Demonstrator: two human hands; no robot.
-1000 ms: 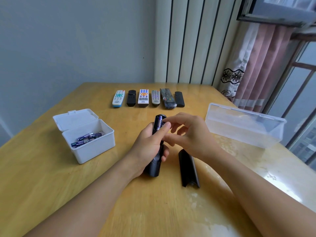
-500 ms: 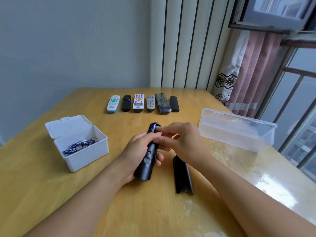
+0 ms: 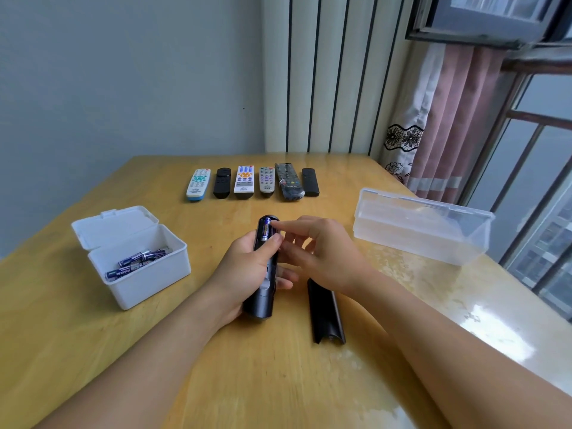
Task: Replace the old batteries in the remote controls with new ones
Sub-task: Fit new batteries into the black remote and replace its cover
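Two hands at work: our left hand (image 3: 244,274) grips the black open-backed remote (image 3: 263,270) above the desk; right hand (image 3: 322,255), fingers extended, touches its purple battery (image 3: 266,232), which next, we judge, needs prying out or seating.

table (image 3: 93,351): wooden, glossy | clear plastic box (image 3: 421,230): right side of table | curtain (image 3: 445,119): pink with floral lace edge, by window (image 3: 541,168) | wall (image 3: 123,72): grey-blue

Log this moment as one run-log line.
left hand: grips black remote | right hand: fingertip on battery in open bay | cover: on table
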